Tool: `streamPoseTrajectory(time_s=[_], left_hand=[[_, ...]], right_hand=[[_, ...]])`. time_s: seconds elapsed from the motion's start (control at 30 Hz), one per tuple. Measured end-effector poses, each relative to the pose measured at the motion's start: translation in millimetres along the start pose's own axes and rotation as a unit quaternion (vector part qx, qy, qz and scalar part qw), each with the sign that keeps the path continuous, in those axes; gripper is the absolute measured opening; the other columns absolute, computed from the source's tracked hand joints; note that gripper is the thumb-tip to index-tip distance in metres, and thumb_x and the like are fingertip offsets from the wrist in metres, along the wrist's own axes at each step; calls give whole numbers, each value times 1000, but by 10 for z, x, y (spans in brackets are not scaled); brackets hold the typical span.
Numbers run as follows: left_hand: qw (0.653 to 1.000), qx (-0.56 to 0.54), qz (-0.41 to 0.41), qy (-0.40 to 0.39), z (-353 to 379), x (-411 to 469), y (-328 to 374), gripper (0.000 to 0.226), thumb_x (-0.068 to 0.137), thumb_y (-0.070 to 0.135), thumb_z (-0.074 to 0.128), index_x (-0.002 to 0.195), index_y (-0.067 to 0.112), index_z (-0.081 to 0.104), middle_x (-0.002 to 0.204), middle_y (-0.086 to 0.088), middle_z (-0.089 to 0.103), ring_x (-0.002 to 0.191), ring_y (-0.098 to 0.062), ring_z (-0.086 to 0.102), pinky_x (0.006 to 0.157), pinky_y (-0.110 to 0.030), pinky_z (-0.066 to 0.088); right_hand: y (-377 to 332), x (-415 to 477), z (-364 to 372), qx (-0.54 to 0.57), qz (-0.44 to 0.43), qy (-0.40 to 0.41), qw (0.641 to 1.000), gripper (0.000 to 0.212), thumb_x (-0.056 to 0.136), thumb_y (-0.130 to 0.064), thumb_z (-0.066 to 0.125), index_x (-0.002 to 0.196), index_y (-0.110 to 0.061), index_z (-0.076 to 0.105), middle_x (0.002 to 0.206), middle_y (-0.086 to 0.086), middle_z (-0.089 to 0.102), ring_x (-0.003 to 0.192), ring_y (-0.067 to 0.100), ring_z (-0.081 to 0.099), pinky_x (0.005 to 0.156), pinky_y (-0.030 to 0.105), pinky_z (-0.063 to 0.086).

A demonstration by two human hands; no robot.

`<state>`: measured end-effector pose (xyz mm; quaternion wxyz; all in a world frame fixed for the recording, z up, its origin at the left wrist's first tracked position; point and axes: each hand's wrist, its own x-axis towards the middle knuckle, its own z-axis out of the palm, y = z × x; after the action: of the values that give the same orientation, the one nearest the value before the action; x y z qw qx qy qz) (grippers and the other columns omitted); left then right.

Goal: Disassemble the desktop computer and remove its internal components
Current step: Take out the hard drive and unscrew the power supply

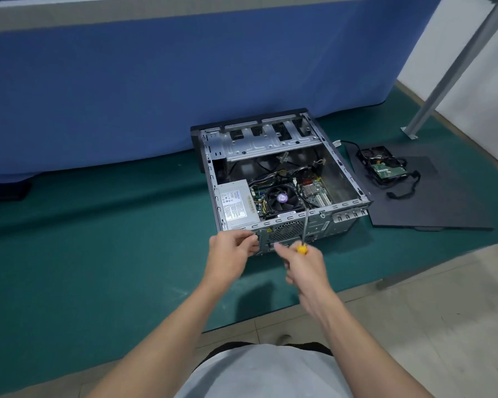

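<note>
The open desktop computer [282, 179] lies on the green mat [98, 239], open side up. Its long axis runs away from me, with the rear panel facing me and the front toward the blue partition [156, 96]. My right hand [305, 271] grips a yellow-handled screwdriver [301, 249], shaft pointing up across the rear panel. My left hand [230, 248] curls at the panel's near-left corner; I cannot tell if it pinches anything.

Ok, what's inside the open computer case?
Inside the case: a silver power supply at the left, a black cooler fan beside it, green motherboard with cables, and a metal drive cage at the far end. Whatever lies beneath the fan and power supply is covered.
</note>
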<state>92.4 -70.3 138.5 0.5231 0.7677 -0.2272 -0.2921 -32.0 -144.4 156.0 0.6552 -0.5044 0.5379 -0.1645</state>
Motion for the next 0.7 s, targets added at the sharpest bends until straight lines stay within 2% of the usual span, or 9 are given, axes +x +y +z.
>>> streamPoseTrajectory(time_s=[0.07, 0.13, 0.27, 0.4, 0.57, 0.63, 0.67, 0.7], left_hand=[[984, 128, 114, -41, 13, 10, 102, 13, 92, 13, 64, 91, 6, 74, 74, -3, 73, 74, -20, 71, 75, -36, 58], [952, 215, 208, -60, 32, 36, 208, 14, 93, 16, 61, 93, 11, 74, 74, -4, 72, 71, -23, 68, 70, -36, 54], [911, 274, 292, -97, 101, 149, 368, 15, 95, 14, 58, 93, 11, 72, 71, -6, 70, 63, -25, 60, 64, -39, 48], [881, 275, 357, -145, 254, 294, 500, 12, 93, 12, 61, 93, 7, 72, 80, -7, 73, 72, -25, 66, 67, -39, 52], [883, 296, 343, -127, 626, 573, 612, 25, 94, 23, 62, 113, 8, 66, 107, -7, 70, 99, -25, 64, 87, -35, 51], [881, 347, 297, -121, 731, 760, 620, 43, 96, 34, 56, 132, 10, 53, 135, -6, 55, 125, -24, 50, 105, -33, 37], [881, 380, 254, -120, 804, 913, 637, 56, 96, 40, 52, 143, 12, 40, 150, -6, 39, 139, -26, 34, 114, -36, 24], [878, 415, 205, -120, 868, 1083, 653, 67, 96, 47, 48, 150, 16, 26, 159, -7, 20, 146, -29, 17, 117, -40, 11]], right_hand=[[-150, 19, 6, -20, -59, 27, 998, 26, 79, -31, 74, 65, -18, 56, 53, -9, 54, 44, 6, 41, 51, 26, 33], [-222, 38, 33, -23, -90, 30, 995, 12, 80, -31, 73, 73, -23, 68, 53, -14, 59, 42, -1, 46, 51, 22, 36], [-288, 108, 7, 1, -79, 69, 995, 11, 81, -22, 74, 70, -23, 71, 53, -15, 61, 45, -1, 49, 53, 24, 38], [-384, 234, -177, 11, -65, 95, 993, 9, 75, -18, 74, 67, -21, 71, 48, -16, 55, 48, 6, 45, 52, 25, 35], [-640, 544, -639, -16, -99, 168, 981, 11, 73, -22, 71, 67, -30, 71, 49, -15, 56, 49, 8, 46, 51, 27, 35], [-782, 728, -873, -50, -115, 205, 971, 9, 75, -23, 71, 67, -29, 72, 57, -15, 64, 52, 3, 53, 51, 24, 38], [-868, 881, -1012, -67, -121, 218, 966, 10, 76, -23, 71, 67, -28, 72, 60, -14, 66, 55, 3, 55, 52, 23, 39], [-953, 1050, -1140, -86, -126, 226, 962, 12, 76, -22, 70, 66, -27, 71, 60, -14, 66, 59, 5, 56, 53, 24, 41]])
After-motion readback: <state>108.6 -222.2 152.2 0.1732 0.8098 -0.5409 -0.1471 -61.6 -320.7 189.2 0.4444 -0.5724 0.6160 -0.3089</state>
